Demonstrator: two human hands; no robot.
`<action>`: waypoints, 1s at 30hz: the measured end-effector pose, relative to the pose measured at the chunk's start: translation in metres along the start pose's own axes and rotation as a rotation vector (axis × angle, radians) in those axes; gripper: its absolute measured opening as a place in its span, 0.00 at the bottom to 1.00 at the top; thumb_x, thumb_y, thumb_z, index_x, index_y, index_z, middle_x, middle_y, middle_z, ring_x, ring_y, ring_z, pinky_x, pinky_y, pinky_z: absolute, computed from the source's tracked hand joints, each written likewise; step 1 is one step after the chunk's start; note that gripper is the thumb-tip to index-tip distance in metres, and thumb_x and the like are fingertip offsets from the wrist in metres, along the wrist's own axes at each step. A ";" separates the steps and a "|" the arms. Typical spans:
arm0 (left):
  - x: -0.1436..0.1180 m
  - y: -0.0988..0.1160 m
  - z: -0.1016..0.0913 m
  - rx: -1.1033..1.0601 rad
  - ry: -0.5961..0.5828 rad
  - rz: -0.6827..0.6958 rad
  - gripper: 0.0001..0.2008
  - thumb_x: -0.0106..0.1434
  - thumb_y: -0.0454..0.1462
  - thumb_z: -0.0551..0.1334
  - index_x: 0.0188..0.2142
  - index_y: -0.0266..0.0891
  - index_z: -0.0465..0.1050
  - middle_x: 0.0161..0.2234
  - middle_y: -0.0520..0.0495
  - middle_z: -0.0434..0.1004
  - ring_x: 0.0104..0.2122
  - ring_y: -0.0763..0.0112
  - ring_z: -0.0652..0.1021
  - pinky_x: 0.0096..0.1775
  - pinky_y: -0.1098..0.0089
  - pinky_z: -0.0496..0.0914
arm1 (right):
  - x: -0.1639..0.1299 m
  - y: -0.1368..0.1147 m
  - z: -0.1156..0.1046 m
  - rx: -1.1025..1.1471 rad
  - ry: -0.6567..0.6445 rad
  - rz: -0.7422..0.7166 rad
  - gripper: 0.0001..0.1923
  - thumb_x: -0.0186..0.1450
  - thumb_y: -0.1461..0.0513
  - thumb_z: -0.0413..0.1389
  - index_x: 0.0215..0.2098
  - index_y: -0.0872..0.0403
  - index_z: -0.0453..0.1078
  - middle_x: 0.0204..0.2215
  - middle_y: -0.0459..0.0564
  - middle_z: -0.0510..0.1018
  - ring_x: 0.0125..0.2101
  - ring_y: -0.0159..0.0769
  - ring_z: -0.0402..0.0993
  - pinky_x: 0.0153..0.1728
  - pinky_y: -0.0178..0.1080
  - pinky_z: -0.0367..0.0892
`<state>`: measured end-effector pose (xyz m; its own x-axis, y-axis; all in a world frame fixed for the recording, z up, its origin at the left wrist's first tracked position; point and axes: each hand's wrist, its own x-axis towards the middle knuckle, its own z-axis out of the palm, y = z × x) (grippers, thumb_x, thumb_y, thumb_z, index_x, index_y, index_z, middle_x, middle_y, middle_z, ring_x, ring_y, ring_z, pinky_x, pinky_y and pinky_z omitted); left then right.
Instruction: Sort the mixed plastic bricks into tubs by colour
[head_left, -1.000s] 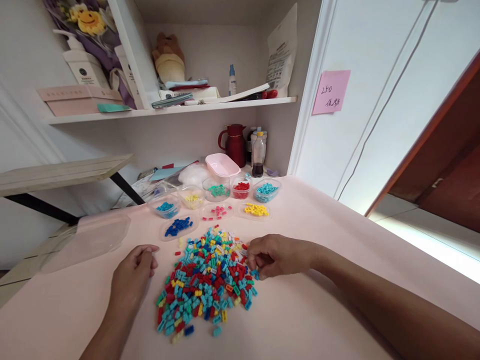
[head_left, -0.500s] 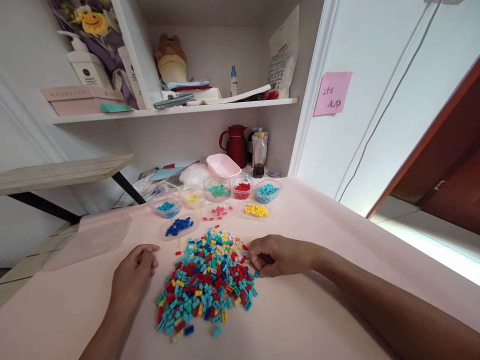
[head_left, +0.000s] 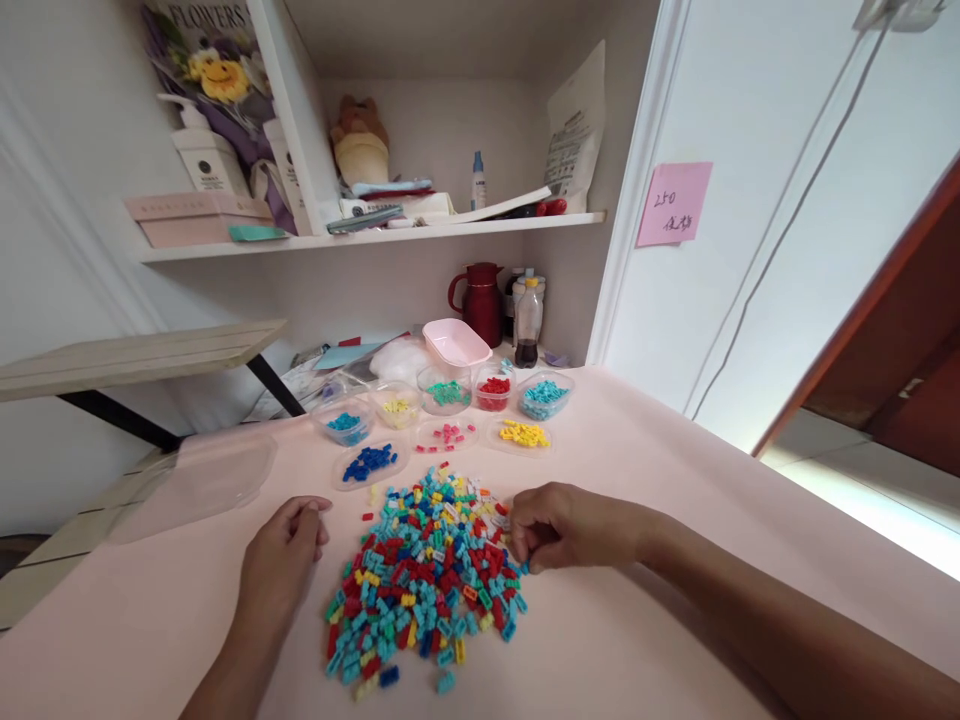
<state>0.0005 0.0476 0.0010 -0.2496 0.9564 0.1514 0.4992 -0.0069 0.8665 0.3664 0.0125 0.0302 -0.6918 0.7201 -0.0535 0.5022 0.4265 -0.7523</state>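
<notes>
A heap of small coloured bricks [head_left: 427, 570] in teal, red, yellow and blue lies on the pale pink table [head_left: 637, 480]. My right hand [head_left: 566, 527] rests at the heap's right edge, fingers curled and pinching at a small teal brick [head_left: 523, 567]. My left hand [head_left: 289, 550] lies on the table just left of the heap, fingers loosely curled, holding nothing that I can see. Beyond the heap stand several clear tubs and lids with sorted bricks: blue [head_left: 369, 462], teal [head_left: 547, 393], red [head_left: 493, 386], green [head_left: 447, 392], yellow [head_left: 523, 433], pink [head_left: 448, 433].
A clear plastic lid [head_left: 202, 480] lies at the left of the table. A pink tub [head_left: 456, 343], a dark red jug [head_left: 481, 295] and a bottle [head_left: 528, 320] stand at the back under a shelf. A wooden board [head_left: 135, 355] juts in from the left.
The camera has tilted slightly, so the scene sits lower and to the right. My right hand's fingers have closed more tightly at the heap's right edge. My left hand has stayed put.
</notes>
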 end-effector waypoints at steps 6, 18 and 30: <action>-0.001 -0.001 0.000 0.031 -0.017 -0.009 0.15 0.57 0.46 0.53 0.36 0.41 0.72 0.19 0.56 0.71 0.19 0.70 0.72 0.26 0.70 0.64 | 0.001 -0.003 0.002 -0.015 0.011 0.015 0.07 0.54 0.67 0.60 0.33 0.55 0.74 0.31 0.46 0.75 0.29 0.29 0.69 0.29 0.30 0.62; -0.008 0.005 0.000 0.111 -0.011 -0.045 0.12 0.61 0.41 0.50 0.34 0.46 0.71 0.21 0.56 0.73 0.23 0.70 0.73 0.28 0.71 0.60 | 0.019 -0.028 -0.039 -0.063 0.032 0.123 0.08 0.55 0.65 0.60 0.34 0.56 0.76 0.31 0.48 0.78 0.29 0.31 0.70 0.28 0.30 0.63; -0.013 0.008 0.001 0.124 0.019 -0.035 0.11 0.62 0.38 0.50 0.33 0.46 0.72 0.22 0.54 0.75 0.25 0.71 0.74 0.28 0.73 0.59 | 0.185 -0.086 -0.049 -0.269 0.288 -0.065 0.07 0.57 0.63 0.57 0.33 0.54 0.77 0.25 0.46 0.78 0.24 0.34 0.72 0.26 0.34 0.65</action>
<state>0.0082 0.0354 0.0053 -0.2836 0.9498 0.1321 0.5882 0.0634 0.8062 0.2207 0.1357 0.1169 -0.5718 0.7947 0.2036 0.6066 0.5767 -0.5473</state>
